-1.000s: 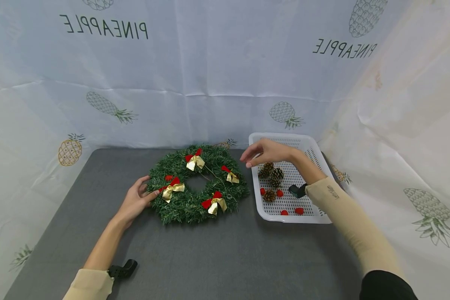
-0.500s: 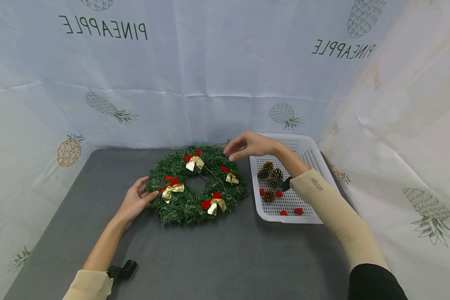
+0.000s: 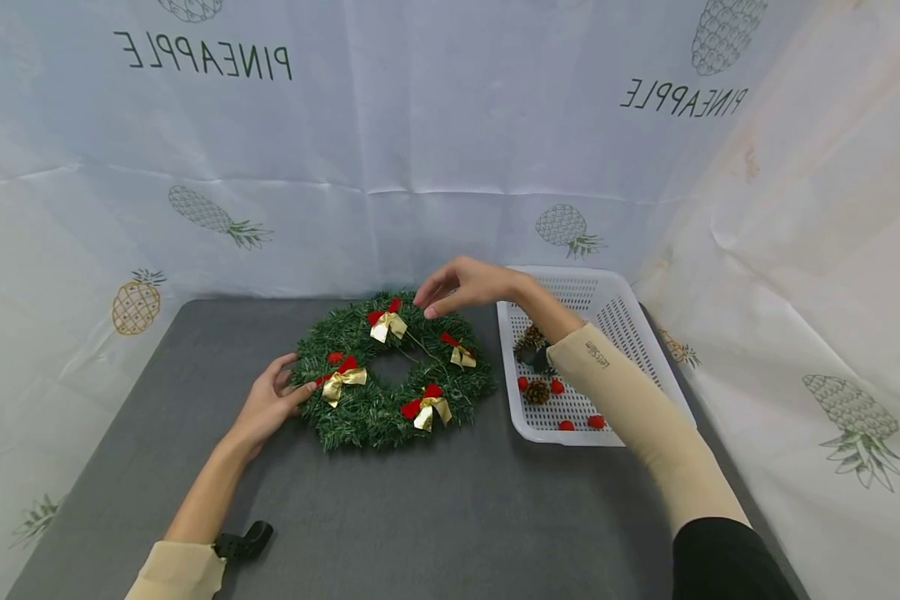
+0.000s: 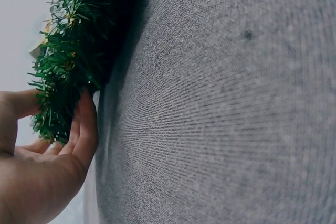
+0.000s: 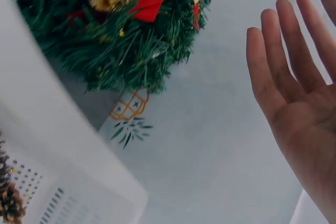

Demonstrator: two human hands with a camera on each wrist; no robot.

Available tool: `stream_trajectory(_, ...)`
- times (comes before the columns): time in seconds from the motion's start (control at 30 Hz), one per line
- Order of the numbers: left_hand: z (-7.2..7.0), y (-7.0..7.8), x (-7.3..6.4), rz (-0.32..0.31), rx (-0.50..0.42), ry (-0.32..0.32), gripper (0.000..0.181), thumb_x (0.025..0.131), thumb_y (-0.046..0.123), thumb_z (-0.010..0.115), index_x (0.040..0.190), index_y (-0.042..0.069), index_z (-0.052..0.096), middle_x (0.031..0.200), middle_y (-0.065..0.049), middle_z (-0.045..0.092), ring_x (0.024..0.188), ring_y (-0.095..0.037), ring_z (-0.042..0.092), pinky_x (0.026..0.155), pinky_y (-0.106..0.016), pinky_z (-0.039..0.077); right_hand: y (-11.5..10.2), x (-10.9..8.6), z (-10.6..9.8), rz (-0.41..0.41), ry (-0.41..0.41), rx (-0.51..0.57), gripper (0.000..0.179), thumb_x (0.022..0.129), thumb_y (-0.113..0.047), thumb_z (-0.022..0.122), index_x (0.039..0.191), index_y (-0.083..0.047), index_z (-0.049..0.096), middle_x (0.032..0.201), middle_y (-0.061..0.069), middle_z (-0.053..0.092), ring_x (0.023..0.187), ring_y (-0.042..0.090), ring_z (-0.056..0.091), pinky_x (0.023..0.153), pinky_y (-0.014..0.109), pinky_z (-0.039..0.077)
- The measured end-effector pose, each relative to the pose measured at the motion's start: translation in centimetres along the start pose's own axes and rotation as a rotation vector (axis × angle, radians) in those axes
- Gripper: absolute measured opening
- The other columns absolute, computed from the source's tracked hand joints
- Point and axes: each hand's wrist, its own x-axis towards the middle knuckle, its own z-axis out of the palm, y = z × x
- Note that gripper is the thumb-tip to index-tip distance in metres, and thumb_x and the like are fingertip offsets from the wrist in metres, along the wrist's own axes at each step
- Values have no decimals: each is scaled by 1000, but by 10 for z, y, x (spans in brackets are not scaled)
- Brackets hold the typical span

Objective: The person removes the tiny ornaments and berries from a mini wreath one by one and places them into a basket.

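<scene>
A green wreath [image 3: 371,427] lies on the grey table, dressed with several red and gold bows [image 3: 387,325] and one small red piece [image 3: 335,357] on its left side. My left hand [image 3: 265,406] grips the wreath's left edge; in the left wrist view the thumb is on one face and the fingers [image 4: 84,137] curl round the other. Above the wreath's far right part hovers my right hand [image 3: 471,283], near the top bow. It holds nothing, and its fingers [image 5: 290,40] look straight and spread in the right wrist view.
A white perforated basket [image 3: 570,437] stands right of the wreath, under my right forearm. Inside are pine cones [image 3: 537,392] and several small red pieces [image 3: 596,422]. A pineapple-print curtain [image 3: 450,150] hangs behind the table and along its sides.
My right hand has travelled left from above the basket to above the wreath's far right part. My left hand and the wreath have stayed put.
</scene>
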Motion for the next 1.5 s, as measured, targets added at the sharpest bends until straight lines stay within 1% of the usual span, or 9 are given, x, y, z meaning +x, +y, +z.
stream_trajectory(0.13,0,1,0,1,-4,-1,93,110,32,67,176,7,6,176,-41,10,158,-61,31,87,-27,58,-5,14,5,-9,-13,13,33,104,-15,76,135,-5,75,139,14,75,129,25,73,108,36,59)
stream_trajectory(0.27,0,-1,1,-4,-14,-3,92,111,29,66,176,8,5,176,-40,10,158,-61,32,87,-27,58,-13,29,11,-23,-33,29,34,104,-15,75,137,-4,74,139,19,74,128,25,72,108,35,59)
stream_trajectory(0.47,-1,-1,0,0,-1,2,94,110,34,67,176,8,6,176,-41,11,158,-62,31,91,-33,60,-25,52,24,-26,-51,64,38,105,-17,74,141,-4,71,142,20,72,129,22,71,110,33,57)
stream_trajectory(0.6,0,-1,0,0,-9,7,94,109,35,68,176,8,8,176,-40,11,158,-60,32,90,-32,60,-28,67,32,-30,-44,73,40,105,-20,75,142,-5,71,143,18,72,128,19,73,110,31,57)
stream_trajectory(0.73,0,-2,1,-7,-17,5,93,110,34,67,176,9,7,176,-39,11,159,-60,32,91,-32,59,-31,80,40,-39,-33,112,39,106,-18,73,142,-4,71,143,19,72,125,22,74,108,37,59)
stream_trajectory(0.93,-1,-3,4,-17,-20,-5,94,111,35,66,176,8,4,177,-40,8,159,-60,30,98,-43,60,-32,97,54,-39,-1,127,40,107,-17,71,142,1,69,144,18,72,128,26,73,107,43,60)
stream_trajectory(1.1,0,-2,3,-15,-30,-1,93,111,35,65,176,8,5,177,-39,9,159,-59,32,93,-37,60,-31,108,66,-11,13,134,39,108,-14,69,141,7,68,141,22,72,131,38,70,111,53,56)
stream_trajectory(1.23,1,-2,2,-11,-38,1,93,110,33,66,176,8,6,177,-38,10,159,-57,33,90,-33,59,-30,114,75,23,5,113,35,109,-14,68,137,6,71,139,24,73,129,39,71,108,50,59)
stream_trajectory(1.5,0,-3,3,-13,-32,1,92,111,31,65,176,7,4,176,-39,9,159,-59,31,93,-37,59,-25,121,88,88,-14,50,31,111,-15,65,134,2,74,138,21,75,127,32,72,104,41,61)
